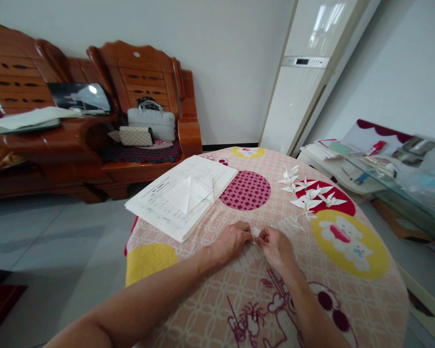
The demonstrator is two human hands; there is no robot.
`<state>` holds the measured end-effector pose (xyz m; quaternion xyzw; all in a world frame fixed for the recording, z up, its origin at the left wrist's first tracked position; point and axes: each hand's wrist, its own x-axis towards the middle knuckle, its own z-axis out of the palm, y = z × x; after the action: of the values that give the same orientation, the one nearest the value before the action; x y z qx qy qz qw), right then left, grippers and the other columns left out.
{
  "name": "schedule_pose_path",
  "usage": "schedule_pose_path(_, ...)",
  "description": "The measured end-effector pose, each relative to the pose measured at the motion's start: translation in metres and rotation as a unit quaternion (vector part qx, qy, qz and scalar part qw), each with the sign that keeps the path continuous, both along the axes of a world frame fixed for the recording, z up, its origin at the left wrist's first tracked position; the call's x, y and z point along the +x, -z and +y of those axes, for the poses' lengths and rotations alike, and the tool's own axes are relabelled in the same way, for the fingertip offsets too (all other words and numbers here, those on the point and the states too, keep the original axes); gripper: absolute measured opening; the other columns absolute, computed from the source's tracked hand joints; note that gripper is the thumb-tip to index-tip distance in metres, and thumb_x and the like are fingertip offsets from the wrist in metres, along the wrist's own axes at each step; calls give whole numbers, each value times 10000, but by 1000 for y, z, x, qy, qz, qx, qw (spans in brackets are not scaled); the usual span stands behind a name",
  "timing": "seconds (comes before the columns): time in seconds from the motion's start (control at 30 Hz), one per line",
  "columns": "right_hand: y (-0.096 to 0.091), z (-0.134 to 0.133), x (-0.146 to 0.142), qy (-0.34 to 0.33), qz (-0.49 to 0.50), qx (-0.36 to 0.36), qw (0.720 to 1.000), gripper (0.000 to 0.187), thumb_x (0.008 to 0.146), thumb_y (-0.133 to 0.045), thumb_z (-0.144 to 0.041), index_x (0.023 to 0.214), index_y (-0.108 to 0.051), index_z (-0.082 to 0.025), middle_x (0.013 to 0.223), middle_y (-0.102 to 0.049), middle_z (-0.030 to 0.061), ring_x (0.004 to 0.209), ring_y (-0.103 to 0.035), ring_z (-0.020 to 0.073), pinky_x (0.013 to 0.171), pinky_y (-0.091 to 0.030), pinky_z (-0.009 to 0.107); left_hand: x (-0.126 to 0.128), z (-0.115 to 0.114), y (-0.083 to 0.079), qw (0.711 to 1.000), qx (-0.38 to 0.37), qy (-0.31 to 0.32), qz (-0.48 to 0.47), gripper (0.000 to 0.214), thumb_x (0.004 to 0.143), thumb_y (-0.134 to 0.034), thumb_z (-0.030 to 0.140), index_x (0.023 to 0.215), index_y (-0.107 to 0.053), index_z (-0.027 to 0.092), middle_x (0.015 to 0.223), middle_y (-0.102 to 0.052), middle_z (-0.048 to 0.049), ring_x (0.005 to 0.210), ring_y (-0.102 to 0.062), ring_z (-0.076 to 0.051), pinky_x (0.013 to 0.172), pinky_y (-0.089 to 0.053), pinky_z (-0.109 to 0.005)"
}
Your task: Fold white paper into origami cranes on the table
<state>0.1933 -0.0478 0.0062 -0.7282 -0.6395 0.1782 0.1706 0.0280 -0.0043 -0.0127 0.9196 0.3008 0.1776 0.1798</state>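
Observation:
Over the middle of the round table, my left hand (236, 238) and my right hand (274, 245) are close together. Between their fingertips is a small folded piece of white paper (255, 232), pinched from both sides. My fingers cover most of it, so its exact shape is hidden. Several white paper cranes (311, 194) lie grouped on the cloth beyond my right hand. Up and to the left of my left hand rests a stack of printed sheets (159, 205), with a folded white paper (188, 193) on top.
A patterned tablecloth (210, 295) covers the table. Behind it stand wooden chairs (148, 72), one holding a grey bag (159, 123) and a small quilted purse (136, 136). A tall white cabinet-like unit (293, 96) is at the wall. To the right is a glass-topped stand (395, 179) with clutter.

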Motion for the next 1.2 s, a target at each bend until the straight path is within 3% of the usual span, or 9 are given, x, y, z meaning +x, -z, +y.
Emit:
schedule_pose_path(0.47, 2, -1, 15, 25, 41, 19, 999, 92, 689, -559, -112, 637, -576, -187, 585, -614, 12, 565, -551, 149, 534, -304, 239, -3, 1, 0, 1000, -4, 2, -9, 265, 851, -461, 89, 823, -713, 164, 862, -627, -48, 826, -564, -149, 728, -407, -237)
schedule_pose_path(0.6, 6, -3, 15, 22, 97, 48, 994, 68, 759, -552, -213, 697, -576, -197, 563, -611, 0, 535, -557, 153, 518, -323, 238, -3, 3, 3, 1000, -11, 8, -3, 249, 858, -468, 112, 823, -708, 171, 870, -621, -47, 812, -560, -144, 730, -409, -235)
schedule_pose_path(0.7, 7, -3, 12, 12, 65, 56, 996, 131, 780, -579, -291, 689, -576, -197, 612, -642, 21, 577, -576, 164, 545, -339, 247, -4, 5, 2, 1000, 1, 21, 12, 225, 857, -482, 132, 793, -694, 169, 864, -613, -49, 815, -554, -149, 725, -409, -240)
schedule_pose_path(0.93, 3, -4, 9, 24, 34, 34, 999, 128, 775, -588, -251, 659, -566, -203, 613, -633, 11, 596, -580, 163, 560, -339, 246, -14, 7, -12, 998, -24, 44, 28, 187, 772, -501, 66, 664, -632, 145, 783, -616, -47, 784, -558, -156, 682, -398, -243)
schedule_pose_path(1.07, 3, -4, 9, 20, 31, 37, 999, 122, 768, -593, -247, 656, -579, -201, 614, -630, 10, 601, -579, 163, 570, -341, 245, -17, 11, -19, 995, -64, -25, -71, 201, 695, -489, 9, 668, -642, 136, 757, -634, -40, 740, -575, -136, 690, -413, -228)
schedule_pose_path(1.13, 3, -4, 9, 19, 35, 37, 999, 118, 766, -592, -240, 656, -586, -199, 615, -631, 9, 598, -577, 158, 568, -337, 243, -14, 15, -20, 987, -62, -81, -122, 218, 739, -488, 33, 785, -676, 134, 811, -658, -48, 779, -592, -142, 715, -424, -233)
schedule_pose_path(1.2, 3, -4, 9, 19, 35, 35, 999, 115, 769, -592, -238, 661, -590, -198, 608, -629, 7, 589, -573, 155, 562, -331, 241, -7, 19, -19, 984, -55, -88, -143, 242, 812, -508, 103, 983, -675, 138, 964, -674, -68, 901, -599, -162, 796, -432, -253)
